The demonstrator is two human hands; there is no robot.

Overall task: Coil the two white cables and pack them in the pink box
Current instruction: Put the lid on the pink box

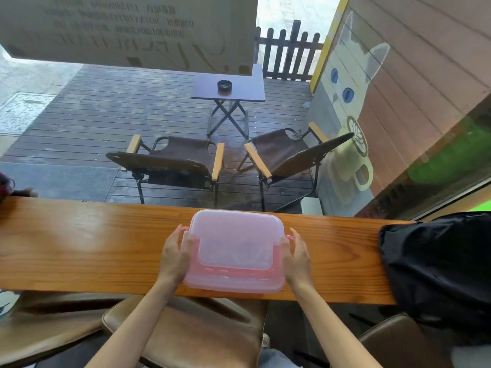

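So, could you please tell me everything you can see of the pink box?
The pink box is a translucent plastic rectangle with rounded corners. Its paler lid is on. It sits flat on the wooden counter, its near edge at the counter's front. The left hand and right hand touch its side latches. Contents show only as blurred shapes.

the wooden counter [79, 243] is left bare to the left of the pink box [233, 251], where passage is unhindered. to the right, a short bare stretch is closed off by a black bag [435, 264]. the far edge is bounded by window glass.
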